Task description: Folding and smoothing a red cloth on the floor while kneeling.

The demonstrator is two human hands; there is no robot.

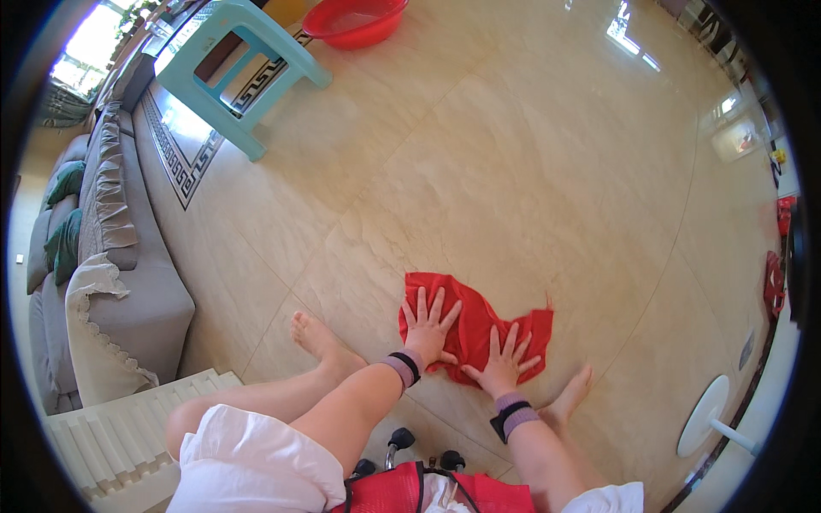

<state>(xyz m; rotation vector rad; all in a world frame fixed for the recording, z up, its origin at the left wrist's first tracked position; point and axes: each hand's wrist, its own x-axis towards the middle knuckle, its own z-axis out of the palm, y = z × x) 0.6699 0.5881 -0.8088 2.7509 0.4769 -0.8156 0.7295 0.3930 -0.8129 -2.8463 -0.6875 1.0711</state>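
A red cloth (475, 329) lies crumpled and partly spread on the glossy beige floor (513, 197), in front of me between my bare feet. Pressed on its left part is my left hand (428, 327), palm down with the fingers spread. My right hand (500, 363) rests flat on the cloth's lower right part, its fingers also apart. Folds rise in the fabric between the two hands, and a loose thread sticks up at its upper right corner. Each wrist wears a purple cuff with a black strap.
A light blue plastic stool (248, 73) stands at the far left, with a red basin (355, 21) beside it. Along the left runs a grey sofa (137, 299). A white round-based stand (705, 415) is at the right. Black casters (400, 439) show below me.
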